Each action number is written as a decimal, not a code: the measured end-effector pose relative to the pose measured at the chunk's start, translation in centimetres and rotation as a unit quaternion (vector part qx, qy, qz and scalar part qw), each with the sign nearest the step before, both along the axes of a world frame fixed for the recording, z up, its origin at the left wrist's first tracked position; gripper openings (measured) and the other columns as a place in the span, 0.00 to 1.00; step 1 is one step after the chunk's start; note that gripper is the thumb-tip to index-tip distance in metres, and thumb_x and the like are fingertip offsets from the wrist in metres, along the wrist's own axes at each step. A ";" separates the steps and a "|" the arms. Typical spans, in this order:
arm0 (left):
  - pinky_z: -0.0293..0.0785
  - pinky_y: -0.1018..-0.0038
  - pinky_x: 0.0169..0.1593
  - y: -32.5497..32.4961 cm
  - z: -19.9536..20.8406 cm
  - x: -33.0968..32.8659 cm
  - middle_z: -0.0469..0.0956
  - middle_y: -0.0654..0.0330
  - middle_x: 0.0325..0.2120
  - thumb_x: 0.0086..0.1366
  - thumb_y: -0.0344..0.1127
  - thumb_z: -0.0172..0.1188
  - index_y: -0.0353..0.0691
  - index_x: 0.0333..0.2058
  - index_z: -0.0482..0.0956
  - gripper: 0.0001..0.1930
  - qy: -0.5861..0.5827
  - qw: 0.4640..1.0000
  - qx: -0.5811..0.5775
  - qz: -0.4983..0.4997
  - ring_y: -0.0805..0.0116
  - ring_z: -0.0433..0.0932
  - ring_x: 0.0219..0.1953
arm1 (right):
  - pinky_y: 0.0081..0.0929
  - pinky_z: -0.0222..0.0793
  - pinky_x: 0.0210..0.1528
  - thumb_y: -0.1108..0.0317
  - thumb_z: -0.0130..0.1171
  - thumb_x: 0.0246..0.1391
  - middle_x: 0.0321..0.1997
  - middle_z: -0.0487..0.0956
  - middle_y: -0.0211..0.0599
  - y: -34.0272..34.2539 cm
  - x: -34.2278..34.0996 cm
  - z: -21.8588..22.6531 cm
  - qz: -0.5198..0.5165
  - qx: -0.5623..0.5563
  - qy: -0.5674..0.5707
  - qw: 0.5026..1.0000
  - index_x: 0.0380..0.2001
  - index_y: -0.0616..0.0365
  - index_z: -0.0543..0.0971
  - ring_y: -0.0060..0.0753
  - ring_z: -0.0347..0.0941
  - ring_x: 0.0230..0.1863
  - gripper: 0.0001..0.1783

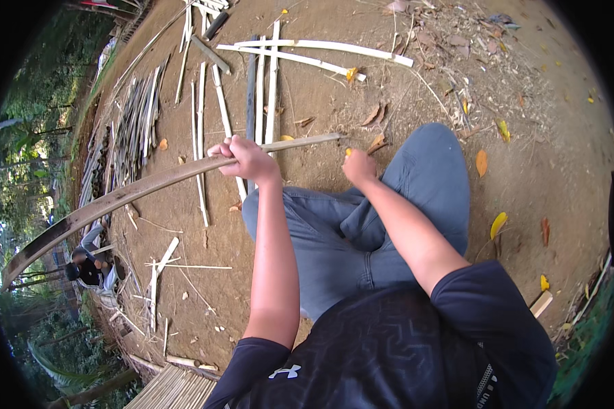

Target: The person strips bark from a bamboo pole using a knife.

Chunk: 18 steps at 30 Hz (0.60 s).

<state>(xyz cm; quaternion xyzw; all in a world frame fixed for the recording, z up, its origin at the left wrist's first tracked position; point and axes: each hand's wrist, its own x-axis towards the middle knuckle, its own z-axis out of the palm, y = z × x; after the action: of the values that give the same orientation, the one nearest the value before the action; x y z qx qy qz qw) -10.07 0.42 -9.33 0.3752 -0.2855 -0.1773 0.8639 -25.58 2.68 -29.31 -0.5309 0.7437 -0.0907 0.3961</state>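
My left hand is wrapped tight around a long bamboo strip, gripping it near its right end, just above my knee at the centre of the frame. From that grip the strip runs a short way right to a thin pale tip and a very long way left, arcing down to the lower left edge of the frame. I judge it light for its length but springy: stiff along the grain, whippy at the far end, so holding it this close to one end leaves most of it swinging free. Its cut edges look sharp enough to slice a palm, and the outer skin looks smooth, so I'd expect it to slide in a loose grip; a hold nearer mid-length would steady it. My right hand is closed in a loose fist just right of the strip, apart from it; I cannot tell whether it holds anything small. Beyond the hands, more split slats lie on bare dirt at upper centre, with a bundle at upper left. A second person crouches at lower left, close under the strip's long end, so room is tight there; the right of the frame is open ground with scattered leaves.
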 end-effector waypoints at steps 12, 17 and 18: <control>0.59 0.84 0.26 -0.1 -1.3 3.0 0.57 0.71 0.24 0.61 0.17 0.45 0.46 0.31 0.58 0.12 -0.002 1.000 0.014 0.004 0.82 0.57 0.22 | 0.44 0.77 0.49 0.71 0.51 0.57 0.46 0.83 0.47 -0.5 1.4 -0.7 0.032 -0.033 0.046 0.998 0.41 0.58 0.83 0.49 0.80 0.50 0.13; 0.58 0.85 0.25 -0.1 0.3 0.8 0.57 0.70 0.24 0.59 0.15 0.45 0.46 0.29 0.56 0.15 -0.041 0.999 0.022 -0.004 0.82 0.58 0.23 | 0.44 0.76 0.52 0.69 0.52 0.57 0.46 0.82 0.50 -2.0 0.4 -2.9 0.007 0.014 0.040 0.999 0.41 0.59 0.82 0.51 0.78 0.52 0.13; 0.58 0.85 0.24 0.4 0.2 1.1 0.58 0.70 0.25 0.58 0.14 0.46 0.47 0.29 0.56 0.15 -0.046 0.999 0.017 -0.001 0.82 0.59 0.24 | 0.43 0.76 0.51 0.70 0.52 0.57 0.46 0.82 0.50 -0.7 0.5 -1.9 0.027 -0.031 0.039 0.998 0.40 0.59 0.82 0.50 0.78 0.52 0.12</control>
<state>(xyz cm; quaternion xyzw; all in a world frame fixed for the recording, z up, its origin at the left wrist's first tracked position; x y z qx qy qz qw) -9.01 0.80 -9.12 0.3975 -0.3226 -0.1653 0.8430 -25.07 1.97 -31.19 -0.5659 0.7407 -0.0819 0.3528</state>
